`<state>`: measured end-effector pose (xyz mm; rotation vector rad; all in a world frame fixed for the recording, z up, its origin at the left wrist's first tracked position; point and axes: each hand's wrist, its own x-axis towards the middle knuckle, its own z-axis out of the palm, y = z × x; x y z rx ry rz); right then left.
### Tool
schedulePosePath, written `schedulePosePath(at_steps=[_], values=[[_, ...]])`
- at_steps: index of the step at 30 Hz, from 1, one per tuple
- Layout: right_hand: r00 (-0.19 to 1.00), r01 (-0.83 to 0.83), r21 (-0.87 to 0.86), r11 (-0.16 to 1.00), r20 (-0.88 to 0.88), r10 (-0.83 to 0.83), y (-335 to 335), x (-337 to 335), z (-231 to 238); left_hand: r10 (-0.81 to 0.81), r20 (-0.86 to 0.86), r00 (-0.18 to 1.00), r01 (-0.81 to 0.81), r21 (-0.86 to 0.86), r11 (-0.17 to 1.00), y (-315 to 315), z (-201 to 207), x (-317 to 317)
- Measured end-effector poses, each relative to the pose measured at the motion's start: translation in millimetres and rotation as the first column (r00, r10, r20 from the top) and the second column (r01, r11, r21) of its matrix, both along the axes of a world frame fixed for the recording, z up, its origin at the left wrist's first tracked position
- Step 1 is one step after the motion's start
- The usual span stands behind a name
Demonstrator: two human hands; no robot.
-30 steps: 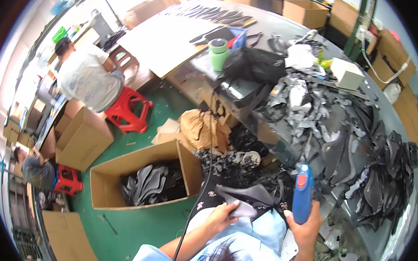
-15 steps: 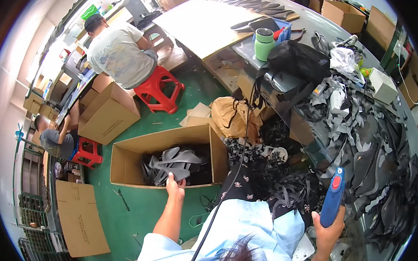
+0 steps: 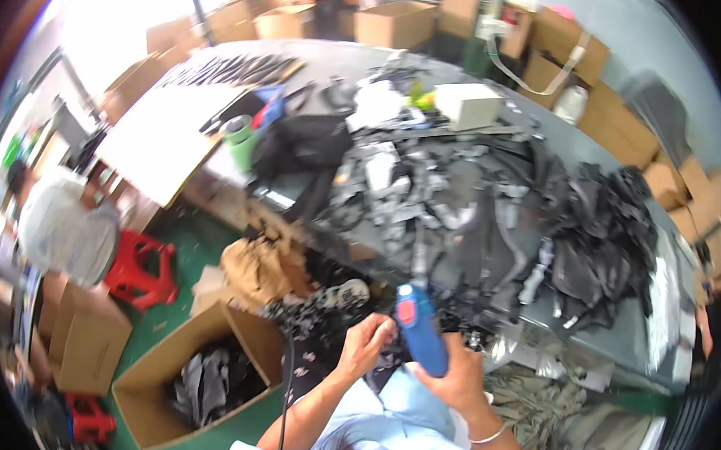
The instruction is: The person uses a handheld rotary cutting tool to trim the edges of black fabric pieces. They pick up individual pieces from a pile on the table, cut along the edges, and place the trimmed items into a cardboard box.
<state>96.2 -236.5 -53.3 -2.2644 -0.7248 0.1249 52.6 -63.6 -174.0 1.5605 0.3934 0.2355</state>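
Note:
My right hand (image 3: 460,375) is wrapped round a blue handheld power tool (image 3: 426,338) with a red button, its rounded tip pointing up and away. Just left of it, my left hand (image 3: 362,347) has its fingers curled closed above my lap, apart from the tool, and nothing shows in them. On the table ahead lie dark grey sheet pieces and offcuts (image 3: 490,232). Down at the left, an open cardboard box (image 3: 143,409) holds more flat grey pieces (image 3: 204,384).
A black bag (image 3: 299,152), a green bottle (image 3: 238,141) and a white box (image 3: 469,106) stand on the table. A brown bag (image 3: 260,269) and dark scraps sit below its edge. A cable hangs by my left arm. Another person (image 3: 67,226) sits by a red stool (image 3: 142,271).
My view has swung right toward the table. My left hand has left the grey pieces in the box and come beside the tool. My right hand still grips the tool.

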Motion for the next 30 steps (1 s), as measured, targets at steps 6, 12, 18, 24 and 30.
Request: schedulePosePath(at_steps=[6, 12, 18, 24, 30], values=[[0.995, 0.055, 0.112, 0.992, 0.082, -0.065, -25, -1, -10, 0.057, 0.279, 0.959, -0.191, 0.484, 0.854, -39, 73, 131], [0.983, 0.18, 0.189, 0.965, 0.007, -0.185, -40, 0, -11, -0.082, -0.156, 0.984, 0.165, 0.645, 0.746, -46, 72, 197], [0.931, 0.364, 0.233, 0.902, -0.116, -0.346, -48, 9, -17, 0.01, -0.106, 0.994, -0.043, -0.313, 0.949, -41, 95, 149], [0.911, 0.393, 0.412, 0.822, -0.054, -0.408, -31, 34, -20, 0.075, 0.018, 0.997, -0.03, -0.806, 0.59, -67, 102, 59], [0.926, 0.376, 0.413, 0.829, -0.15, -0.345, -6, 34, 0, -0.346, 0.089, 0.934, 0.249, -0.856, 0.453, -61, 70, -8]])
